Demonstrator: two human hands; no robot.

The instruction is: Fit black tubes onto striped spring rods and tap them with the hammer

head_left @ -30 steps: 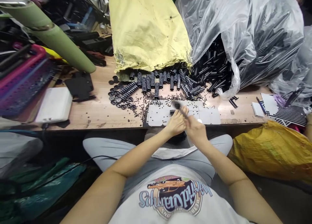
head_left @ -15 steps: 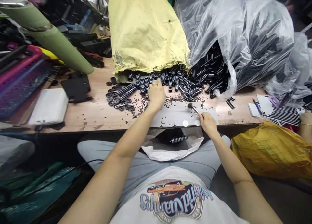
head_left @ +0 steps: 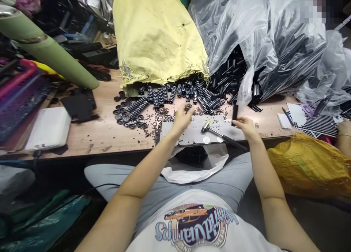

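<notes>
My left hand (head_left: pixel 181 117) hovers, blurred, over the white pad (head_left: pixel 192 135) at the table's front edge. Its fingers are pinched on a small dark ribbed piece (head_left: pixel 188 106), just in front of the heap of ribbed black pieces (head_left: pixel 175 93). My right hand (head_left: pixel 246 127) is at the pad's right end and grips a short black tube (head_left: pixel 235 113) held upright. A small hammer (head_left: pixel 206 125) lies on the pad between my hands, its handle pointing toward my right wrist. Tiny dark beads (head_left: pixel 156 122) are scattered around the pad.
A yellow sack (head_left: pixel 156 36) and a clear plastic bag of black tubes (head_left: pixel 263 43) lie behind the heap. Black washers (head_left: pixel 126 116), a white box (head_left: pixel 48 129) and a green roll (head_left: pixel 52 54) sit left. A white bag (head_left: pixel 192 168) rests on my lap. Another person's hand (head_left: pixel 344 127) shows far right.
My left hand has drawn back from the ribbed heap with a piece. My right hand has let go of the hammer, which now lies on the pad, and has picked up a black tube.
</notes>
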